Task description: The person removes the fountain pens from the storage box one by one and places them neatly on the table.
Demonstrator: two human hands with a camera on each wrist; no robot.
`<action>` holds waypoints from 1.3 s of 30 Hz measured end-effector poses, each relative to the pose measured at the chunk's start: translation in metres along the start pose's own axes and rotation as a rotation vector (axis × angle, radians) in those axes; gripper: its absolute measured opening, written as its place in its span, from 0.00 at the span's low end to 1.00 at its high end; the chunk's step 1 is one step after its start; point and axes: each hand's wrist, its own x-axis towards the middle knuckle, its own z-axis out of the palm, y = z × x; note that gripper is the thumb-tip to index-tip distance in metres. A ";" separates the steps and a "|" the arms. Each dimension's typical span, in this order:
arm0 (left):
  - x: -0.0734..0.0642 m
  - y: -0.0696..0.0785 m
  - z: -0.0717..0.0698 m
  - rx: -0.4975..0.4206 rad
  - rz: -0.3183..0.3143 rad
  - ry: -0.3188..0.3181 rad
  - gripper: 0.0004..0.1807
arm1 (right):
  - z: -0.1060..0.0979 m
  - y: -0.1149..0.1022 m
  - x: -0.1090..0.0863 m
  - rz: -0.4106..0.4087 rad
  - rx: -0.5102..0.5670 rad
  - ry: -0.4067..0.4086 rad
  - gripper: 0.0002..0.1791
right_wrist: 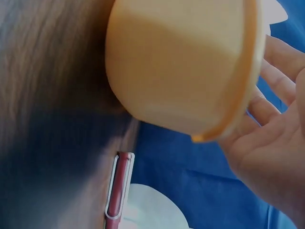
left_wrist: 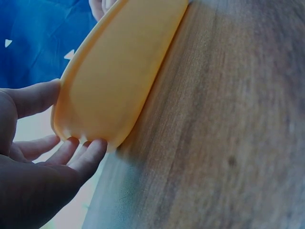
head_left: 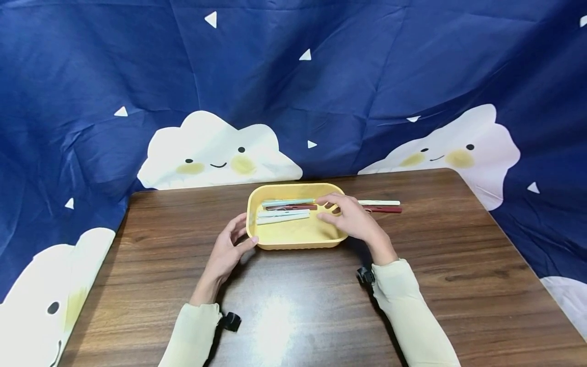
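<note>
A yellow plastic basket (head_left: 298,242) sits on the wooden table. Inside lie several pens: a light blue pen (head_left: 289,202), a dark red pen (head_left: 293,207) and pale pens (head_left: 283,220). My left hand (head_left: 229,244) holds the basket's left end, thumb at the rim and fingertips against the outer wall (left_wrist: 109,76). Over the right end hovers my right hand (head_left: 350,216), fingers spread and loosely bent, with nothing in it. Right of the basket lie a white pen (head_left: 385,203) and another dark red pen (head_left: 385,209), both partly hidden by that hand.
The brown wooden table (head_left: 449,290) ends just behind the basket. A dark blue cloth (head_left: 330,102) with white clouds hangs behind the table and along its sides. Small black wrist cameras (head_left: 231,321) sit at both sleeves.
</note>
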 end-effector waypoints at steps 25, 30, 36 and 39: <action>-0.002 -0.001 -0.002 -0.012 0.002 -0.005 0.38 | 0.034 -0.004 0.018 0.036 -0.028 -0.024 0.19; -0.002 -0.001 -0.001 -0.020 -0.002 0.003 0.39 | 0.042 -0.004 0.023 0.051 -0.061 -0.050 0.20; -0.001 -0.001 -0.001 -0.029 0.005 0.000 0.39 | 0.051 -0.004 0.029 0.016 -0.057 -0.079 0.19; -0.001 -0.001 0.000 -0.024 0.007 -0.002 0.39 | 0.054 -0.004 0.030 0.023 -0.067 -0.098 0.19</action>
